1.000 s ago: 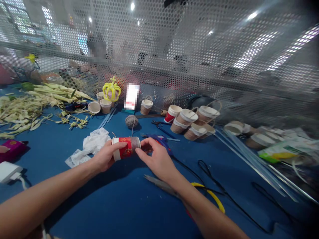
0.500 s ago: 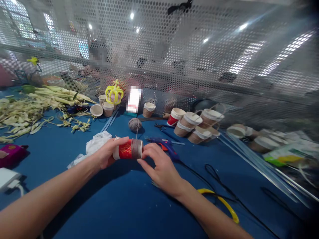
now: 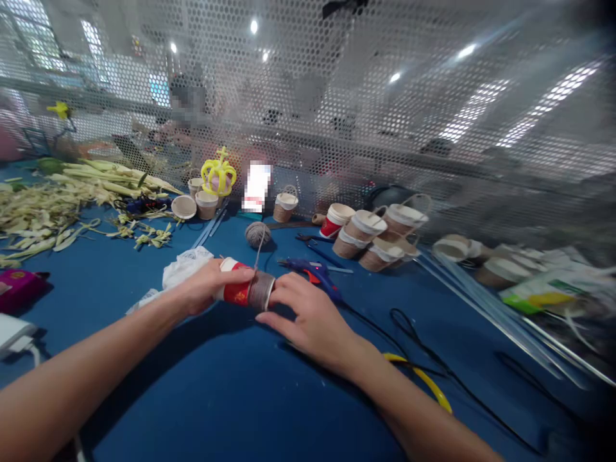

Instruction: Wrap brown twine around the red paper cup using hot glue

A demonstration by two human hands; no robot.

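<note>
A red paper cup [image 3: 235,293] lies sideways between my hands, its right part wound with grey-brown twine [image 3: 261,290]. My left hand [image 3: 205,287] is closed around the white-banded left end, thumb along the red side. At the other end, my right hand [image 3: 305,317] has its fingers at the cup's rim, some hidden inside or behind it, with the thumb just below. From the cup a strand runs up to a ball of twine [image 3: 258,236] on the blue table. Crumpled white plastic [image 3: 187,266] lies behind my left forearm.
A blue glue gun [image 3: 315,273] with a black cable lies behind my right hand. Twine-covered cups [image 3: 366,228] stand at the back right, near clear glue sticks [image 3: 495,321]. Husks [image 3: 33,212], a yellow crown-shaped piece [image 3: 219,176] and a perforated screen [image 3: 298,128] are further off.
The cup has tilted, its wound end now lower. My left thumb has moved along it to the edge of the winding, and the strand now meets the cup there.
</note>
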